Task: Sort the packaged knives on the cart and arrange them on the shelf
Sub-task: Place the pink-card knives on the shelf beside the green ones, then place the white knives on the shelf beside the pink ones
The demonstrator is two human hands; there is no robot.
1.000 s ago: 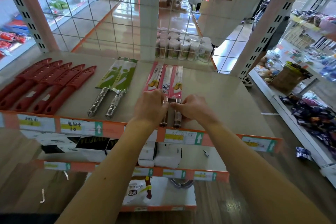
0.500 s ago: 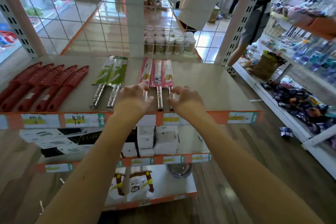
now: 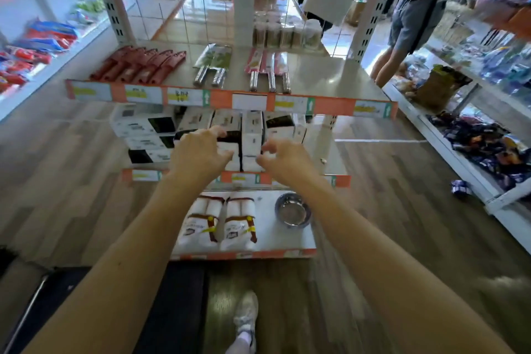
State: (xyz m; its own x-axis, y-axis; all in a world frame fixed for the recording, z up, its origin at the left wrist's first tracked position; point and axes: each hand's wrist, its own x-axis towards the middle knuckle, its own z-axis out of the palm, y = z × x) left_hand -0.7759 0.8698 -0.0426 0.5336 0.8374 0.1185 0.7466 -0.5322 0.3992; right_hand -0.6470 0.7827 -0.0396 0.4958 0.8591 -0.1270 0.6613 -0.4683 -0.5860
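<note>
The left hand (image 3: 198, 156) and the right hand (image 3: 286, 159) are held apart in the air, fingers loosely curled and nothing gripped, in front of stacked white cardboard boxes (image 3: 253, 135). Three pink-packaged knives with steel handles (image 3: 268, 67) are laid on the beige top shelf (image 3: 330, 77), beside two green-packaged steel-handled knives (image 3: 214, 63) and a row of red-sheathed knives (image 3: 138, 67).

The shelf (image 3: 330, 77) is bare right of the pink-packaged knives (image 3: 267, 66); a wire grid (image 3: 184, 8) closes its back.

Grey wood-plank flooring (image 3: 388, 224) ran between a left rack (image 3: 51, 77) and a right rack (image 3: 494, 204) of white store shelving, while daylight glared off glossy tiles (image 3: 207, 17) far behind.
</note>
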